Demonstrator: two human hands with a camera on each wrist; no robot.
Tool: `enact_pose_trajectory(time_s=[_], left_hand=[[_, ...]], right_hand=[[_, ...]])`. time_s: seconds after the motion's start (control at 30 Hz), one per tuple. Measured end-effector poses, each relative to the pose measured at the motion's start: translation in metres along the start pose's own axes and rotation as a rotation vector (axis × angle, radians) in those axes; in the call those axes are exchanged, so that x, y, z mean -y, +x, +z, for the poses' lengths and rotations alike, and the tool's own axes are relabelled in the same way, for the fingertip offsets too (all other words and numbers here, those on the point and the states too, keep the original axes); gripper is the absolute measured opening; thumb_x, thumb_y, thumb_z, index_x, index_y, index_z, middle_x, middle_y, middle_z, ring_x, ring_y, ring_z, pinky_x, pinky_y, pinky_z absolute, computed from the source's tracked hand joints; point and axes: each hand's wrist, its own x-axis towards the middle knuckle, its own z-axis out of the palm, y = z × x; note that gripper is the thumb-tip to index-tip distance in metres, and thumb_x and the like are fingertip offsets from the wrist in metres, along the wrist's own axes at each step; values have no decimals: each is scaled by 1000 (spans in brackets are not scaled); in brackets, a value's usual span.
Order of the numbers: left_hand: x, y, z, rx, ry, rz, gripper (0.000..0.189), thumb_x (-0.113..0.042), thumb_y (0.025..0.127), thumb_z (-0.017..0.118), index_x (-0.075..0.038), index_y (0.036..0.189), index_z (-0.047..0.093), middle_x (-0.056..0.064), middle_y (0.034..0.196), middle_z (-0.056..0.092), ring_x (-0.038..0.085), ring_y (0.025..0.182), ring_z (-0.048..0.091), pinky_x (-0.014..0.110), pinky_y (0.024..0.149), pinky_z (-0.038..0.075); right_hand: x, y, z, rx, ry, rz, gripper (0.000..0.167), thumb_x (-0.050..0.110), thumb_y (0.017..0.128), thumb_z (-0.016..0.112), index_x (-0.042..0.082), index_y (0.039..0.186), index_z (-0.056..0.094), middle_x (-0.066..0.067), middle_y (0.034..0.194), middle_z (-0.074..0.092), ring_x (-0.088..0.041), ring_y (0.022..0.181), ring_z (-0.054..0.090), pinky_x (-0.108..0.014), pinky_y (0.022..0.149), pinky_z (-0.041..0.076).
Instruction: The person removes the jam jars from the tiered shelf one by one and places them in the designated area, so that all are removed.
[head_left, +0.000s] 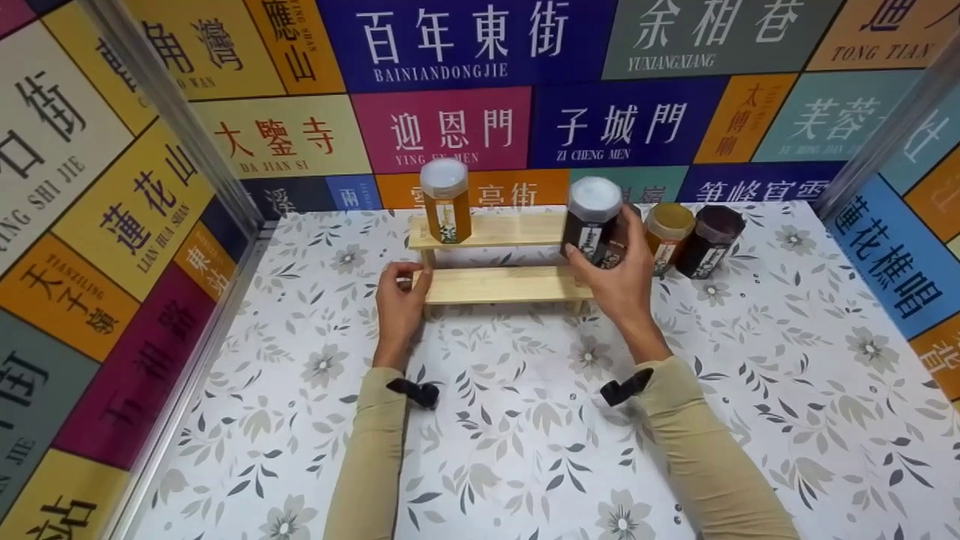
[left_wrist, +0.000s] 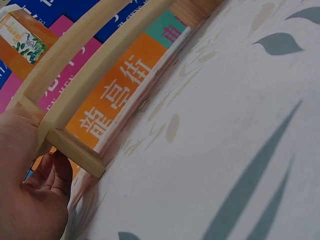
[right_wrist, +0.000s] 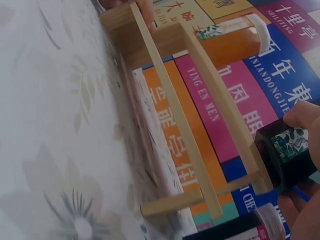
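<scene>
A two-step wooden rack (head_left: pixel 502 285) stands on the table. My left hand (head_left: pixel 401 304) grips its left end, thumb near the lower step and fingers curled by the side frame (left_wrist: pixel 77 152). My right hand (head_left: pixel 626 277) holds a dark hexagonal jar (head_left: pixel 589 225) with a whitish lid, upright at the right end of the upper step. In the right wrist view, the base of this dark jar (right_wrist: pixel 282 152) is right at the step's end. An amber jar (head_left: pixel 448 214) with a whitish lid sits on the upper step's left end.
Right of the rack stand an amber jar (head_left: pixel 666 236) and a dark jar (head_left: pixel 709 244). Another dark shape (head_left: pixel 615 251) shows partly behind my right hand. Sign-patterned walls (head_left: pixel 442 124) enclose the back and sides of the flower-patterned table (head_left: pixel 495 450).
</scene>
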Motion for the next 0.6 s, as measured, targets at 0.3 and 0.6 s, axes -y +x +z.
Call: enact_pose_trajectory(time_s=[0.3, 0.6], left_hand=[[-1, 1, 0, 4, -2, -10, 27, -30, 102, 77, -9, 118, 70, 10, 116, 66, 21, 96, 63, 30, 81, 52], [1, 2, 0, 9, -23, -21, 26, -29, 102, 77, -10, 117, 70, 9, 115, 67, 21, 95, 64, 28, 79, 53]], right_hand=[[-22, 0, -34, -6, -54, -7, 89, 21, 82, 97, 20, 157, 49, -9, 132, 69, -20, 115, 68, -26, 95, 58], [-37, -2, -58, -17, -144, 7, 90, 16, 78, 99, 14, 154, 50, -8, 129, 66, -14, 106, 62, -15, 82, 55]])
